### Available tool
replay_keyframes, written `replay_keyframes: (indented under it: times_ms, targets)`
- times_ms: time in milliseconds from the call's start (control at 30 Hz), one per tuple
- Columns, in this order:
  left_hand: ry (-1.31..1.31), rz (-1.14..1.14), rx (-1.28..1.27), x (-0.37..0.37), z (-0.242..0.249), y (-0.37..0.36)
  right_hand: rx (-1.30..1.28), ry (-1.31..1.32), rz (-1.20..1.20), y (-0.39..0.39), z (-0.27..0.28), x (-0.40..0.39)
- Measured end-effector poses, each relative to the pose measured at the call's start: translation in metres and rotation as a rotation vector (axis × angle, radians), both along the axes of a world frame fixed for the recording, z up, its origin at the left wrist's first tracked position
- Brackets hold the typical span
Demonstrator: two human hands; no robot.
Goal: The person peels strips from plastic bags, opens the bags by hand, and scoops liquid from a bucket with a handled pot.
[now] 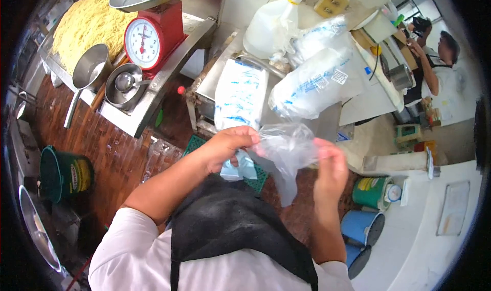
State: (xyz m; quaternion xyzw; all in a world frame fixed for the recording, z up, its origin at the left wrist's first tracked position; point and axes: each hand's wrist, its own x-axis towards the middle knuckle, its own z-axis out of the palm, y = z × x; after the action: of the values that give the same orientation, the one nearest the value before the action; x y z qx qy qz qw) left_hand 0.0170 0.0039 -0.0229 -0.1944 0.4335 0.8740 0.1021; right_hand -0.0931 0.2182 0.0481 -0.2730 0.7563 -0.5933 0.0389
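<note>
A clear plastic bag [287, 150] is stretched between my hands, in front of the black apron. My left hand [232, 143] pinches its left edge between thumb and fingers. A light blue piece, cloth or paper [239, 165], also hangs from the lower fingers of that hand. On the bag's right side my right hand [330, 160] has its fingers closed at the plastic, slightly blurred. Just beyond the hands lie a white plastic pack with blue print [241, 94] and a larger clear pack of bags [312, 83], both on a metal table.
A red dial scale [169, 30] stands at upper left, beside a heap of yellow noodles [87, 27], a saucepan [92, 68] and a bowl with a ladle [123, 89]. A water jug [271, 27] stands behind the packs. Buckets [64, 176] are on the floor. Two people are at far right.
</note>
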Motion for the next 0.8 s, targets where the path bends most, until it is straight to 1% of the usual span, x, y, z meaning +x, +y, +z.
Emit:
replay_keyframes:
  times_ms: [100,133,167,200,267,300,367,400,433,467,500,533,600,633,733,767,800]
  targets:
    - [0.052,-0.058,-0.022,-0.004,-0.003,0.003,-0.254,0.135,-0.138,0.000,0.022,-0.010]
    - [0.077,-0.083,-0.019,-0.006,0.000,0.005,-0.250,0.280,-0.065,-0.004,0.033,-0.007]
    - [0.074,-0.036,0.030,-0.008,0.007,0.010,-0.245,0.423,0.008,-0.011,0.046,-0.002]
    - [0.083,-0.047,0.026,-0.009,0.013,0.011,-0.239,0.567,0.081,-0.016,0.057,0.004]
    - [0.104,-0.077,0.012,-0.012,0.021,0.012,0.345,0.588,0.290,-0.022,0.073,0.014]
    - [0.116,-0.084,-0.033,-0.013,0.023,0.009,0.641,0.581,0.386,-0.022,0.078,0.017]
    - [0.147,-0.088,-0.121,-0.015,0.025,0.000,0.834,0.270,0.596,-0.012,0.059,0.005]
    - [0.283,-0.037,-0.199,-0.018,0.021,-0.001,0.927,0.112,0.706,-0.011,0.056,0.000]
    - [0.414,0.017,-0.275,-0.021,0.011,0.000,0.809,0.054,0.746,-0.010,0.061,0.000]
    - [0.540,0.068,-0.352,-0.023,0.006,0.001,0.772,-0.037,0.789,-0.011,0.064,-0.002]
    - [0.471,0.018,-0.277,-0.022,0.025,-0.002,0.729,-0.131,0.828,-0.012,0.067,-0.005]
    - [0.516,-0.063,-0.091,-0.023,0.038,-0.003,0.681,-0.221,0.865,-0.013,0.071,-0.009]
    - [0.592,-0.224,0.280,-0.030,0.057,0.000,0.616,-0.292,0.863,-0.019,0.083,-0.022]
    - [0.708,-0.209,0.152,-0.035,0.057,0.006,0.586,-0.327,0.865,-0.019,0.088,-0.029]
    - [0.641,-0.624,0.086,-0.042,0.037,-0.006,0.344,-0.436,0.730,0.000,0.086,-0.061]
    - [0.654,-0.704,0.016,-0.041,0.041,-0.006,0.242,-0.472,0.708,0.005,0.088,-0.068]
    - [0.636,-0.824,-0.130,-0.044,0.043,-0.006,0.200,-0.533,0.678,0.012,0.087,-0.079]
